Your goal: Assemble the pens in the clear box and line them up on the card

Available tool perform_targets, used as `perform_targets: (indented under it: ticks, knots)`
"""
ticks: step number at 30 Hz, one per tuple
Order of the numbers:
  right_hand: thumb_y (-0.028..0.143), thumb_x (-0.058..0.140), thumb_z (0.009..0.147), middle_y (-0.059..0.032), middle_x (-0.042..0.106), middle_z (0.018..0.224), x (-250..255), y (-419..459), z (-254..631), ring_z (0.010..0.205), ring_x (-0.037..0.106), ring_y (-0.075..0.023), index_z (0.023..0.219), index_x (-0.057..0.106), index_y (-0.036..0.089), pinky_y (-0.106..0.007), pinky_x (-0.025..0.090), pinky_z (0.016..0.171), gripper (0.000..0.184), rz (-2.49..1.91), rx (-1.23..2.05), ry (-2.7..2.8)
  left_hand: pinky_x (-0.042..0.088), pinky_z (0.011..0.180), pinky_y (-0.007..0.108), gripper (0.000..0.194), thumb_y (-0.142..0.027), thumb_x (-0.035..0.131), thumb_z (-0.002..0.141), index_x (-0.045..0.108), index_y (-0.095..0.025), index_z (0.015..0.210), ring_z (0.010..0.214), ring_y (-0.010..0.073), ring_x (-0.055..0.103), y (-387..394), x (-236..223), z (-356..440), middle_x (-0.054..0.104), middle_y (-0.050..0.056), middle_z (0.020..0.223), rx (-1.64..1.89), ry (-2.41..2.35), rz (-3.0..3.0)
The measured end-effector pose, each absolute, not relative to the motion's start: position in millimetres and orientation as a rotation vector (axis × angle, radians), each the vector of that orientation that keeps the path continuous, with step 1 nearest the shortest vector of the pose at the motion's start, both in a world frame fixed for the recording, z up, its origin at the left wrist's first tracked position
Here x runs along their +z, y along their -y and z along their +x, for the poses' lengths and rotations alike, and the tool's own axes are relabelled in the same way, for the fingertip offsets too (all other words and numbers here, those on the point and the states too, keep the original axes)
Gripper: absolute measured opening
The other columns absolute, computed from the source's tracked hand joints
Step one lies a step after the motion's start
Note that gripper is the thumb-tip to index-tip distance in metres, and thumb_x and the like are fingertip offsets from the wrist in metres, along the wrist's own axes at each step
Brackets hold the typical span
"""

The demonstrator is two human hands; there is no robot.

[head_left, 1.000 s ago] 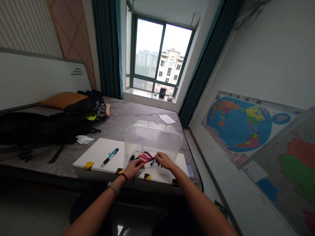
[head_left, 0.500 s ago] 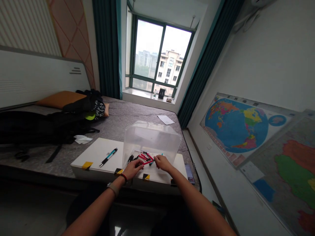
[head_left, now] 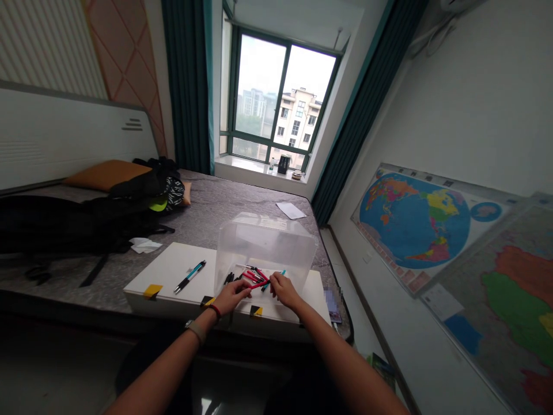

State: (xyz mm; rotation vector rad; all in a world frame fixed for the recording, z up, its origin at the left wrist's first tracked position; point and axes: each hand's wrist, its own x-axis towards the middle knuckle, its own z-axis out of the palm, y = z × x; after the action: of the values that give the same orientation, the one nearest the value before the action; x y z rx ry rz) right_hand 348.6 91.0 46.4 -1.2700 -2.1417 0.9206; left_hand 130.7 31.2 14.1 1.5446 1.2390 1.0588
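Observation:
A red pen (head_left: 259, 285) stretches between my two hands at the mouth of a clear plastic bin (head_left: 268, 245) lying on its side. My left hand (head_left: 232, 295) pinches the pen's left end. At its other, darker end, the fingers of my right hand (head_left: 284, 287) are closed; the exact grip is partly hidden. Behind the hands, several red and black pens (head_left: 253, 273) lie loose inside the bin. A teal pen tip shows just above my right hand. Off to the left, a teal and black pen (head_left: 190, 277) rests alone on the white box (head_left: 164, 268).
Yellow and black tape (head_left: 152, 291) marks the box's front edge. The box stands on a grey bed (head_left: 207, 199) with black bags (head_left: 78, 222), a tissue (head_left: 146, 245) and a white paper (head_left: 291, 210). A phone (head_left: 332, 305) lies by the box's right end.
Both hands have shifted very slightly, with the red pen still between them. The teal tip above my right hand shows a little more.

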Motion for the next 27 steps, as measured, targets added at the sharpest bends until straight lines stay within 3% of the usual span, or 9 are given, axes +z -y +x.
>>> perform_targets:
  ticks: [4, 6, 11, 20, 27]
  knots:
    - [0.046, 0.030, 0.098, 0.0005, 0.054, 0.046, 47.7, -92.3, 352.4, 0.052, 0.057, -0.0121, 0.055, 0.050, 0.019, -0.022, 0.044, 0.067, 0.055, -1.309, 0.900, 2.223, 0.048, 0.078, 0.031, 0.034, -0.047, 0.061, 0.078, 0.065, -0.015, 0.090, 0.080, 0.0201, 0.065, -30.5, 16.6, 129.5, 0.072, 0.007, 0.082, 1.034, -1.229, 1.563]
    - [0.050, 0.025, 0.098, 0.0009, 0.053, 0.046, 47.0, -91.2, 353.8, 0.049, 0.055, -0.0116, 0.055, 0.050, 0.019, -0.022, 0.044, 0.063, 0.059, -1.309, 0.946, 2.207, 0.048, 0.078, 0.031, 0.035, -0.048, 0.062, 0.077, 0.065, -0.015, 0.090, 0.081, 0.0205, 0.066, -30.8, 16.4, 128.6, 0.073, 0.007, 0.083, 1.026, -1.220, 1.541]
    - [0.049, 0.033, 0.097, 0.0036, 0.060, 0.063, 44.2, -86.2, 354.0, 0.047, 0.054, -0.0093, 0.081, 0.051, 0.020, -0.021, 0.042, 0.054, 0.037, -1.204, 0.965, 2.117, 0.048, 0.082, 0.032, 0.040, -0.052, 0.063, 0.075, 0.064, -0.014, 0.091, 0.084, 0.0214, 0.067, -33.3, 11.9, 126.4, 0.073, 0.008, 0.083, 1.029, -1.164, 1.459]
    - [0.043, 0.038, 0.095, 0.0030, 0.058, 0.064, 41.0, -91.0, 354.5, 0.049, 0.054, -0.0096, 0.079, 0.047, 0.020, -0.019, 0.039, 0.045, 0.029, -1.138, 1.091, 2.087, 0.048, 0.083, 0.032, 0.039, -0.050, 0.064, 0.076, 0.065, -0.014, 0.090, 0.085, 0.0210, 0.066, -33.0, 13.2, 124.2, 0.073, 0.008, 0.084, 1.003, -1.146, 1.464]
    - [0.048, 0.038, 0.093, 0.0046, 0.052, 0.049, 37.5, -96.5, 352.9, 0.039, 0.046, -0.0082, 0.068, 0.045, 0.020, -0.019, 0.036, 0.041, 0.038, -1.201, 1.147, 2.012, 0.048, 0.083, 0.032, 0.044, -0.054, 0.063, 0.074, 0.066, -0.014, 0.090, 0.084, 0.0214, 0.067, -34.9, 21.1, 128.1, 0.073, 0.008, 0.083, 0.963, -1.131, 1.453]
